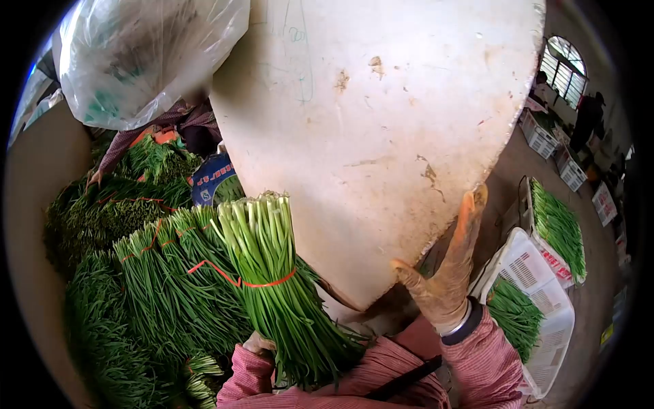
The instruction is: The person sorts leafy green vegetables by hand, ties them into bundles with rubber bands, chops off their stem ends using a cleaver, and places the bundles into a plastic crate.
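A bunch of garlic chives stands tilted at the edge of the board, pale cut ends up, with a red tie around its middle. My left hand is at the leafy lower side of this bunch, closed against it; most of its fingers are hidden behind the leaves. My right hand is open, thumb and fingers spread, at the near right edge of the large off-white board. Nothing shows in its grasp. Left of the held bunch lie more tied chive bunches.
A clear plastic bag sits at the upper left. Behind it, another person's sleeve reaches over more chives. On the right floor stand white crates holding chives. People are farther back near an arched window.
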Tool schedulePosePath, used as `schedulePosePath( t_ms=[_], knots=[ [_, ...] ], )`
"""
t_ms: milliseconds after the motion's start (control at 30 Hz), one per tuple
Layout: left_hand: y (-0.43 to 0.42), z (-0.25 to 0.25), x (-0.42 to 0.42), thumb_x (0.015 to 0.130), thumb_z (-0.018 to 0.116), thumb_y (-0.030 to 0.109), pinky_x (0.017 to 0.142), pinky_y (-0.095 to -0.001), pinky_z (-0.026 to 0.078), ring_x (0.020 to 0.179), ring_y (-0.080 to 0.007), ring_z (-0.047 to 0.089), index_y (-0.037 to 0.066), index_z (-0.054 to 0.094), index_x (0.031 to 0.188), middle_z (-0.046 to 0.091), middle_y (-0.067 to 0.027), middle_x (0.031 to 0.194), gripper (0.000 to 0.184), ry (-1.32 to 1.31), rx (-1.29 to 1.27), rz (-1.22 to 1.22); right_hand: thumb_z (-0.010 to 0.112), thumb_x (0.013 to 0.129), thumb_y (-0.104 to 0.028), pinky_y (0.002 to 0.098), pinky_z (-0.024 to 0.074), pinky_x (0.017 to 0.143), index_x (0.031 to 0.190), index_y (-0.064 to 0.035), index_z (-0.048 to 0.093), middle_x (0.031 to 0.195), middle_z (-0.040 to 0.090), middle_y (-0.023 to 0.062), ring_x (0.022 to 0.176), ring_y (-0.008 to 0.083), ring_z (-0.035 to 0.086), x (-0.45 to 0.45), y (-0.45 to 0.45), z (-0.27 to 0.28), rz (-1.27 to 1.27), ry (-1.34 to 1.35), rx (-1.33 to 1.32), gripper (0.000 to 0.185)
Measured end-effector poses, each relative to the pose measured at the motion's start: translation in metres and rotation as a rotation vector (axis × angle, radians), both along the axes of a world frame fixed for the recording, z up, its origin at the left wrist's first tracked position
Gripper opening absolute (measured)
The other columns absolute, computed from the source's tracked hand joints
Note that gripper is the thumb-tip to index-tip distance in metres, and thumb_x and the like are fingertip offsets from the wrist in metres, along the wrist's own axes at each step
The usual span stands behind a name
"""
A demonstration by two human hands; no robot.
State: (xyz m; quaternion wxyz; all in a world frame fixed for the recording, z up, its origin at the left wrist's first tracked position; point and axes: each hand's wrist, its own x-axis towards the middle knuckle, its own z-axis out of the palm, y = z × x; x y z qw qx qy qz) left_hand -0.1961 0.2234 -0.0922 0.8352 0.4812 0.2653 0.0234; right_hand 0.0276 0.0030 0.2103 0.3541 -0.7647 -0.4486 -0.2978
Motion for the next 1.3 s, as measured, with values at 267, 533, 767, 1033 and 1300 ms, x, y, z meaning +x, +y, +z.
schedulePosePath(
  t_ms=[267, 533, 767, 1033, 1300],
  knots=[
    [-0.094, 0.126, 0.142, 0.058, 0.076, 0.024, 0.099, -0.0403, 0.027, 0.107, -0.0305, 0.046, 0.002, 0.024, 0.133, 0.052, -0.0161, 0.112, 0.093, -0.303, 0.233, -0.781, 0.080, 0.060, -0.029, 0.0328, 0.0152, 0.105, 0.137, -0.0029, 0.004, 0.139, 0.020, 0.0126, 0.128, 0.0222, 0.019, -0.062, -0.089, -0.047, 0.862, 1.251, 0.316, 0.111],
    [-0.191, 0.257, 0.235, 0.051, 0.081, 0.031, 0.101, -0.0399, 0.026, 0.122, -0.0327, 0.033, -0.001, 0.022, 0.134, 0.031, -0.0217, 0.132, 0.106, -0.686, 1.712, -1.004, 0.079, 0.063, -0.012, 0.0305, 0.0381, 0.092, 0.125, -0.0014, 0.036, 0.115, 0.050, 0.0062, 0.105, 0.0161, 0.048, -0.063, -0.250, -0.014, 0.217, 0.687, 0.849, 0.077],
    [-0.375, 0.341, 0.226, 0.048, 0.086, 0.027, 0.106, -0.0410, 0.013, 0.131, -0.0303, 0.019, -0.002, 0.005, 0.137, 0.019, -0.0200, 0.141, 0.124, -1.436, 0.482, -1.277, 0.078, 0.065, -0.013, 0.0310, 0.0408, 0.090, 0.124, -0.0002, 0.036, 0.116, 0.051, 0.0079, 0.104, 0.0173, 0.050, -0.102, -0.341, -0.048, -0.182, 0.427, 1.272, 0.073],
    [-0.616, 0.278, 0.163, 0.049, 0.086, 0.020, 0.098, -0.0348, 0.035, 0.118, -0.0216, 0.039, 0.005, 0.000, 0.137, 0.036, -0.0117, 0.130, 0.124, -0.985, 0.009, -1.994, 0.077, 0.064, -0.005, 0.0307, 0.0415, 0.089, 0.126, -0.0036, 0.033, 0.118, 0.048, 0.0062, 0.106, 0.0156, 0.048, -0.175, -0.400, -0.122, -0.631, 0.222, 1.479, 0.076],
    [-0.750, 0.254, 0.091, 0.056, 0.082, 0.016, 0.093, -0.0312, 0.038, 0.107, -0.0178, 0.048, 0.003, 0.034, 0.128, 0.050, -0.0081, 0.117, 0.088, -1.113, 0.179, -2.171, 0.076, 0.068, -0.028, 0.0329, 0.0385, 0.091, 0.125, -0.0009, 0.032, 0.120, 0.045, 0.0109, 0.107, 0.0213, 0.046, -0.247, -0.493, -0.145, -0.982, 0.260, 1.413, 0.076]
  ],
)
